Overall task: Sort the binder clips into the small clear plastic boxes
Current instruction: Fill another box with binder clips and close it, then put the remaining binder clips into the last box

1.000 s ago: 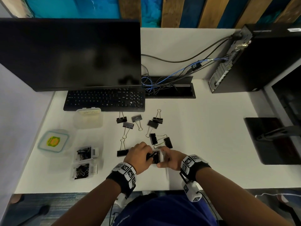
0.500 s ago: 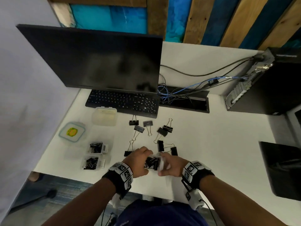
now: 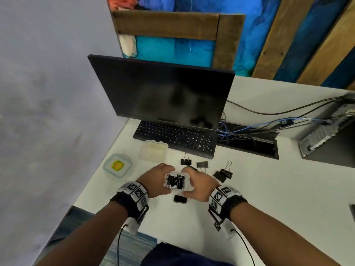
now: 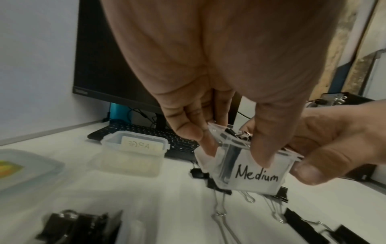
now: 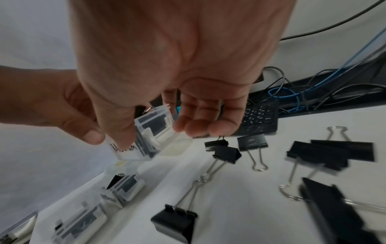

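Both hands hold one small clear box [image 3: 175,181] packed with black binder clips, raised above the white desk [image 3: 269,198]. Its paper label reads "Medium" [image 4: 258,175]. My left hand [image 3: 163,179] pinches the box between thumb and fingers at its left side. My right hand [image 3: 192,182] curls round its right side, thumb [image 5: 117,130] on the label face, fingers [image 5: 204,128] at the lid end. Loose black clips [image 3: 186,161] [image 3: 202,164] [image 3: 223,174] [image 3: 180,199] lie beneath and beyond the hands. Two more small clear boxes [image 5: 125,186] [image 5: 79,222] with clips stand to the left.
A larger lidless tub [image 3: 153,150] stands before the keyboard [image 3: 176,138], its lid [image 3: 117,166] with a green-yellow sticker to the left. The monitor [image 3: 163,96] rises behind. A cable tray [image 3: 249,144] and a computer case [image 3: 326,139] lie to the right.
Both hands have lifted the clip-filled box off the desk's front edge and carried it away, over the loose clips. The head view has tilted up and turned left.
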